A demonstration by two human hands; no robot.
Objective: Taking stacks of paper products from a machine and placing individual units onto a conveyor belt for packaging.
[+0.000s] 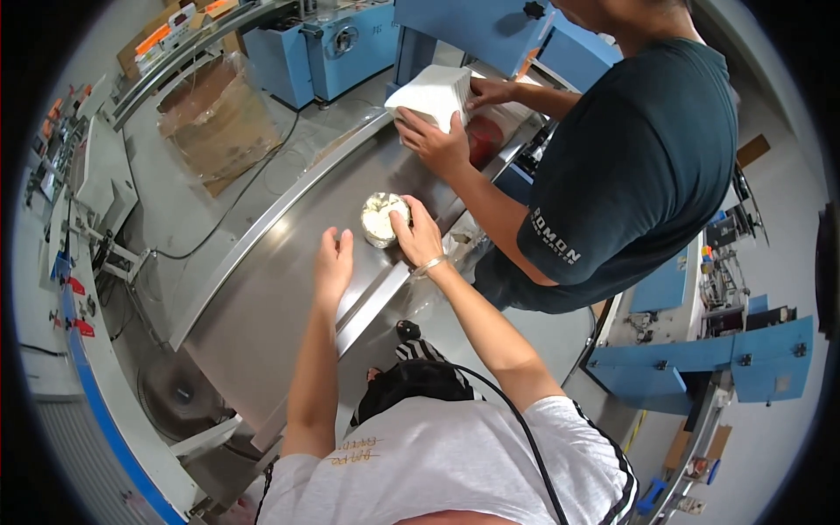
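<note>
A round, clear container with pale, creamy-white contents point(378, 220) is at the middle of a metal table point(254, 315). My right hand point(420, 234) grips it from its right side, with the thumb over the top. I cannot tell whether it rests on the metal or is held just above it. To its lower left is my left hand point(332, 267), holding nothing, its fingers stretched upward and apart from the container. A bracelet point(429, 267) circles my right wrist.
At the far right of the table, a co-worker in a dark T-shirt point(630, 166) holds a stack of white sheets point(429, 94) in both hands. Blue machines point(350, 52) stand beyond. A flattened cardboard box point(219, 114) lies on the floor, near a black cable point(236, 206).
</note>
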